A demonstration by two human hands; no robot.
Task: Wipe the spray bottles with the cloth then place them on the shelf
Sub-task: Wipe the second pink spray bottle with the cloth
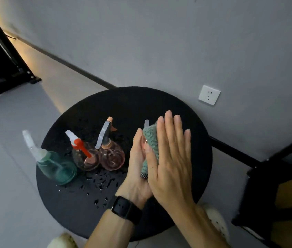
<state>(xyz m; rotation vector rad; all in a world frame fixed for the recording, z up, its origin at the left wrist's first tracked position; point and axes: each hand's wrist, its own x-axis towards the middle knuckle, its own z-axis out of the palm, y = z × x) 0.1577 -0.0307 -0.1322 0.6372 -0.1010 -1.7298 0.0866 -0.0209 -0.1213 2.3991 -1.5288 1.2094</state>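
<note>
1. While the head view looks down on a round black table [186, 176], the left hand [138, 169] and the right hand [172, 158] meet above its right half with a grey-green cloth [150, 138] sandwiched between them.
2. The left hand, a dark watch [125, 209] on its wrist, stands edge-up with its palm against something wrapped in the cloth; its fingers look nearly straight, though how far they curl round the bundle cannot be told.
3. The right hand lies flat over the cloth, fingers straight and close together, pressing it toward the left palm.
4. Above the cloth a pale grey nozzle tip [146, 123] sticks out, so a spray bottle seems to sit inside the bundle; its body is hidden.
5. Three more bottles stand on the left half of the table: a green bottle [57, 169] at the left rim, a bottle with a red trigger [86, 156] just beside it, and a pink bottle [112, 154] with a grey trigger next to that.
6. Water droplets [104, 183] speckle the tabletop in front of these bottles.
7. A white wall socket [209, 95] sits on the grey wall behind the table, and a dark shelf frame [259, 194] stands at the right edge.
</note>
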